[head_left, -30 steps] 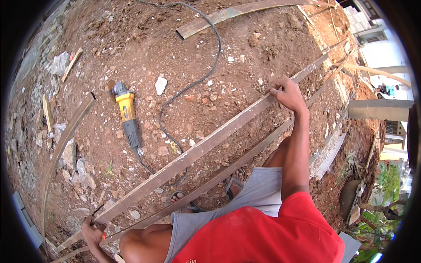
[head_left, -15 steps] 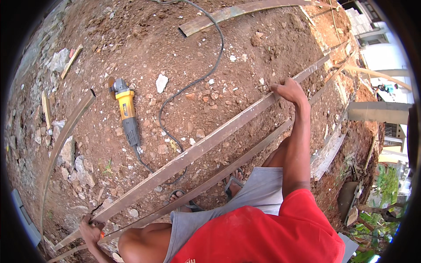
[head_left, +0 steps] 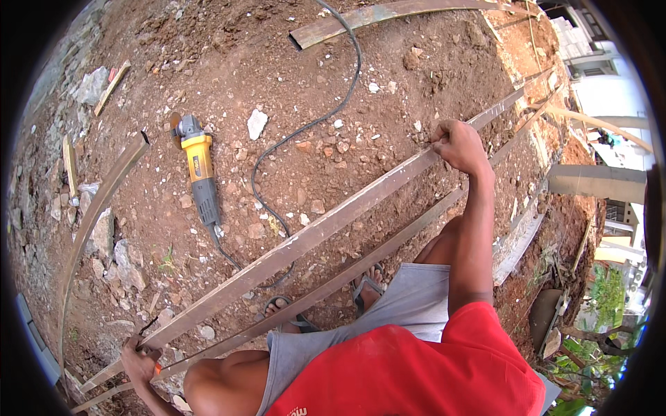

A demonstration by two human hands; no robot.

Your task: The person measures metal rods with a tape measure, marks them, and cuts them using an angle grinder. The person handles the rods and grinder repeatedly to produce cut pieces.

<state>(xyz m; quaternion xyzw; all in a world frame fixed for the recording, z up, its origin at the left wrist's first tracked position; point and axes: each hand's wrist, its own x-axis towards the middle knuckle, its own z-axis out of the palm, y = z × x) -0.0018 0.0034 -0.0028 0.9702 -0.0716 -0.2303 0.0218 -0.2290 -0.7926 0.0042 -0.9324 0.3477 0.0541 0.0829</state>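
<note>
A long brown metal tube (head_left: pixel 298 249), straight and rectangular, slants across the ground before me from lower left to upper right. My right hand (head_left: pixel 463 147) is closed at its far edge, the fingers curled against the metal. Near the lower left part my left hand (head_left: pixel 141 362) rests against the tube, fingers bent around a slim item with an orange end (head_left: pixel 157 369) and a thin dark tip; its kind cannot be made out. A second brown tube (head_left: pixel 347 277) runs nearly parallel, closer to my legs, passing over my sandalled feet.
A yellow and grey angle grinder (head_left: pixel 201 173) lies on the rocky soil beyond the tube, its black cord (head_left: pixel 305 132) snaking away. Another tube (head_left: pixel 104 194) lies at the left, another (head_left: pixel 374 15) at the top. Wood scraps (head_left: pixel 112 88) and stones are scattered leftward.
My right hand has shifted slightly along the tube's edge, its fingers more curled. My left hand stays by the lower left part. The whole view has moved a little.
</note>
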